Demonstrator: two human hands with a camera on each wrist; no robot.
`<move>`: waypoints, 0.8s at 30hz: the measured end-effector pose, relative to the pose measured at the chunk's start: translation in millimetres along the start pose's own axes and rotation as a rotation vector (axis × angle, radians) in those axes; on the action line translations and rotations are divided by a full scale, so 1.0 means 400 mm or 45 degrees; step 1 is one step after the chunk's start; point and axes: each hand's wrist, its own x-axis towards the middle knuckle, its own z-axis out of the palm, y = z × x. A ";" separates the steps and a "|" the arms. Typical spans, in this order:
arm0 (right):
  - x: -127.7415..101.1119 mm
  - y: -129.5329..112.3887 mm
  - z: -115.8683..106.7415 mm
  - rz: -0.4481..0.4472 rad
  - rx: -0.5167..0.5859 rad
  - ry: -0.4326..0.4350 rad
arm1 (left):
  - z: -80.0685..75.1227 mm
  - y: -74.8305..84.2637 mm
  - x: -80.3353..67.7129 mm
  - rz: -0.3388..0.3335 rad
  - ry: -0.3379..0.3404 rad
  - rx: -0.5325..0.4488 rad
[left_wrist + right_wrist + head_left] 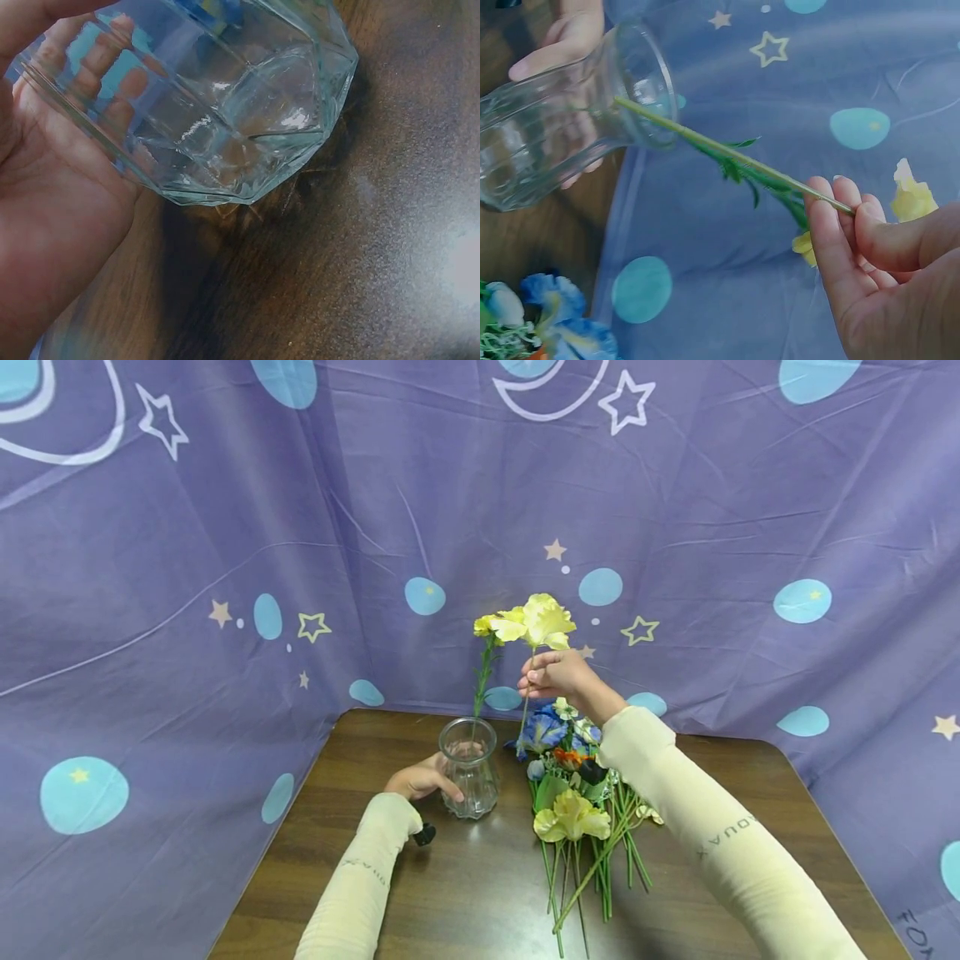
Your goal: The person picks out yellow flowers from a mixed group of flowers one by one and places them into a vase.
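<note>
Sleeves (pixel 360 885) of pale cream are covering both my forearms as they are reaching out from the near edge over the brown table (pixel 465 893). My left hand (pixel 420 779) is wrapping around the left side of the vase (pixel 469 768), fingers curling against the ribbed glass, and the left wrist view is showing those fingers (pixel 112 71) through the clear wall while the vase base is sitting on the wood. A yellow flower (pixel 486 625) is already standing in the vase, its green stem rising out of the mouth and leaning slightly right.

My right hand (pixel 555 675) is raised above the far part of the table, right of the vase and higher than its rim, pinching the thin stem (pixel 727 154) of a second, larger bloom (pixel 542 620) between thumb and fingertips. That bloom is sitting just above my knuckles, next to the flower in the vase. From the right wrist view the stem is running from my fingers (pixel 832 225) toward the vase mouth, and its lower end is lying across the rim; I cannot tell how far inside it is reaching.

Right of the vase and below my right hand, a bunch (pixel 573 793) of loose flowers is lying flat on the table, blue, white, orange and yellow heads at the far end, green stems pointing toward me. A purple cloth (pixel 225 568) with stars and blue dots is hanging behind and to both sides.
</note>
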 end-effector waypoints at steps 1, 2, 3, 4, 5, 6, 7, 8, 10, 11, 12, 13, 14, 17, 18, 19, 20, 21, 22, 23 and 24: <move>-0.001 -0.009 0.003 -0.014 0.003 0.003 | 0.000 0.000 -0.001 -0.002 0.000 -0.004; -0.002 -0.018 0.006 -0.022 0.011 0.012 | 0.000 0.000 -0.001 -0.004 0.000 -0.008; -0.003 -0.026 0.009 -0.035 0.022 0.020 | 0.001 0.000 -0.001 -0.005 -0.002 -0.011; -0.004 -0.034 0.013 -0.046 0.034 0.027 | 0.001 0.001 -0.001 -0.007 -0.004 -0.015; -0.003 -0.041 0.016 -0.057 0.043 0.035 | 0.001 0.001 -0.001 -0.009 -0.005 -0.018; -0.002 -0.046 0.019 -0.068 0.052 0.041 | 0.001 0.001 -0.001 -0.009 -0.006 -0.020; -0.001 -0.052 0.023 -0.078 0.057 0.048 | 0.002 0.002 -0.002 -0.011 -0.006 -0.021; 0.000 -0.057 0.026 -0.086 0.064 0.055 | 0.002 0.003 -0.002 -0.014 -0.004 -0.021; 0.002 -0.065 0.033 -0.108 0.067 0.060 | 0.003 0.004 -0.002 -0.015 -0.006 -0.018; 0.002 -0.068 0.037 -0.117 0.063 0.067 | 0.003 0.005 -0.001 -0.011 -0.008 -0.017; 0.003 -0.071 0.040 -0.128 0.061 0.071 | 0.003 0.004 -0.001 -0.008 -0.011 -0.018; 0.003 -0.073 0.044 -0.137 0.063 0.076 | 0.004 0.004 0.000 -0.005 -0.013 -0.020; 0.003 -0.075 0.048 -0.146 0.064 0.080 | 0.004 0.004 0.000 -0.002 -0.016 -0.022; 0.006 -0.077 0.057 -0.161 0.073 0.092 | 0.004 0.002 0.001 0.003 -0.024 -0.024; 0.007 -0.077 0.061 -0.162 0.079 0.096 | 0.004 0.001 0.001 0.001 -0.024 -0.025; 0.009 -0.077 0.064 -0.163 0.088 0.101 | 0.004 0.001 0.000 -0.003 -0.023 -0.023; 0.011 -0.077 0.067 -0.164 0.096 0.105 | 0.004 0.000 0.000 -0.004 -0.024 -0.021; 0.013 -0.077 0.071 -0.166 0.106 0.107 | 0.003 0.000 0.000 -0.003 -0.023 -0.019; 0.016 -0.078 0.074 -0.170 0.114 0.108 | 0.003 0.001 -0.001 -0.004 -0.020 -0.016; 0.017 -0.078 0.079 -0.175 0.115 0.112 | 0.002 0.000 -0.001 -0.002 -0.020 -0.015; 0.018 -0.079 0.083 -0.181 0.116 0.113 | 0.001 0.000 -0.001 -0.002 -0.019 -0.013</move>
